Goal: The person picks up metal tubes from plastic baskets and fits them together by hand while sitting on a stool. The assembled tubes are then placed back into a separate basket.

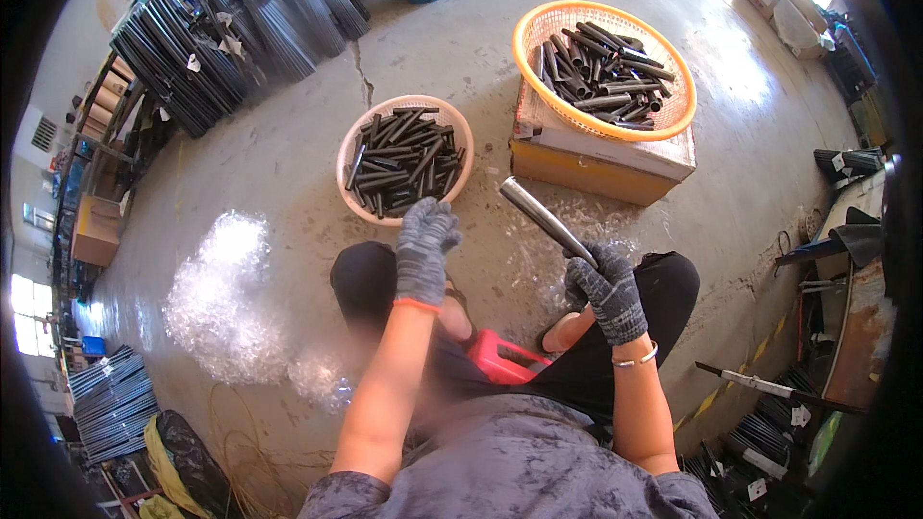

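Note:
My right hand [608, 296], in a grey knitted glove, is wrapped round one end of a shiny metal tube [544, 216]. The tube slants up and to the left, its free end over the floor. Just in front of the near rim of a pale pink basket [343, 173] is my left hand [425, 248], gloved the same way with an orange cuff. Its fingers are curled together, and whatever they may hold is hidden. Many short dark tubes [404, 149] lie jumbled in that basket. Longer dark tubes [615, 86] fill an orange-rimmed basket [687, 101] farther right.
The orange-rimmed basket stands on a cardboard box [586, 171]. Clear plastic wrap [226, 288] is heaped on the floor at left, with more scraps near my feet. A red plastic stool [500, 358] shows between my legs. Bundled long rods [183, 58] stand at far left.

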### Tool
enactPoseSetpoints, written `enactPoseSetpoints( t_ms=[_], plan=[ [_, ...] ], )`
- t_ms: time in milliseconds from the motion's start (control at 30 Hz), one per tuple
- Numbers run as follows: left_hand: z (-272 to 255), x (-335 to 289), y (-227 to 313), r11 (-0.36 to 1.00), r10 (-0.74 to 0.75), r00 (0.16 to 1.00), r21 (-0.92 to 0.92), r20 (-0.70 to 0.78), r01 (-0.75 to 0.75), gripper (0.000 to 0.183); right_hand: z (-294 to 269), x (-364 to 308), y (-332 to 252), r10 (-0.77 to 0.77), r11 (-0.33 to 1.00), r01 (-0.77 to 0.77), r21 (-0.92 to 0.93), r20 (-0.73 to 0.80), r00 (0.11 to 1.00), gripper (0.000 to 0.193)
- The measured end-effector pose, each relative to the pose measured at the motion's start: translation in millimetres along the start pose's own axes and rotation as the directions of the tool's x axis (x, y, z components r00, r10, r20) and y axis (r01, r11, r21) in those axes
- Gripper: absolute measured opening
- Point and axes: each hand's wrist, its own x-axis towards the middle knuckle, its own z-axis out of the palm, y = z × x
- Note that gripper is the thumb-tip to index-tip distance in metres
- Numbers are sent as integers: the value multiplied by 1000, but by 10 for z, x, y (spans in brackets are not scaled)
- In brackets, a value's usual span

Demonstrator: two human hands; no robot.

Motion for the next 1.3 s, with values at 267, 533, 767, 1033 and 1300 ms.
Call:
enactPoseSetpoints(
  t_ms=[267, 533, 767, 1033, 1300],
  plan=[
    [439, -396, 623, -115, 241, 416, 451, 877, -885, 51, -53, -26, -50, 20, 996, -33, 78, 165, 986, 21],
    [461, -602, 535, 858, -204, 725, 476, 658, -191, 38, -61, -25, -43, -29, 977, 14, 214, 64, 998, 21],
    [326, -726, 403, 940, -289, 703, 52, 649, 338, 40, 47, -21, -10, 0, 979, -8, 206, 36, 999, 24],
    [429, -847, 592, 972, -215, 724, 216, 656, 93, 53, 253, -20, -256, -43, 989, 34, 147, 58, 997, 26],
    [417, -944, 598, 947, -90, 768, 294, 634, -131, 53, 403, 36, -318, -36, 993, 25, 114, 94, 995, 17]
  ],
)
